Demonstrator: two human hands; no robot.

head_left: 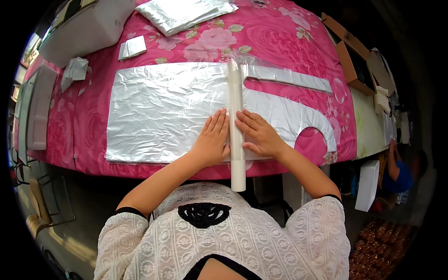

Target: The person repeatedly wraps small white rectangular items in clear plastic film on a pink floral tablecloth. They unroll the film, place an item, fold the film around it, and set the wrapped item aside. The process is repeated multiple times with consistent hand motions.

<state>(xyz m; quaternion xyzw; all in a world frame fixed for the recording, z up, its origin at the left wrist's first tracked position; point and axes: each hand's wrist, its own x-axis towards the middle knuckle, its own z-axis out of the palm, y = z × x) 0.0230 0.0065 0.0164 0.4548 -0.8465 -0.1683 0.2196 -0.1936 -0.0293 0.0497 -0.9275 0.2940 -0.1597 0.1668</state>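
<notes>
A silver plastic sheet [161, 112], wide at the left and cut into a curved piece and a narrow strip at the right, lies flat before me. Across it, pointing away from me, rests a whitish roll [236, 100] that looks wrapped in clear film; its near end overhangs the table edge. My left hand [212, 140] lies flat on the sheet just left of the roll, fingers stretched out. On the roll's other side my right hand [259, 136] is spread, its fingertips at the roll's edge. Neither hand is wrapped round anything.
A pink flowered cloth [275, 37] covers the table. Folded silver sheets [186, 14] lie at the back, small folded silver packets [133, 47] at the left. White foam boxes [88, 32] stand far left, an open cardboard box [354, 65] at right. Another person [399, 175] is at far right.
</notes>
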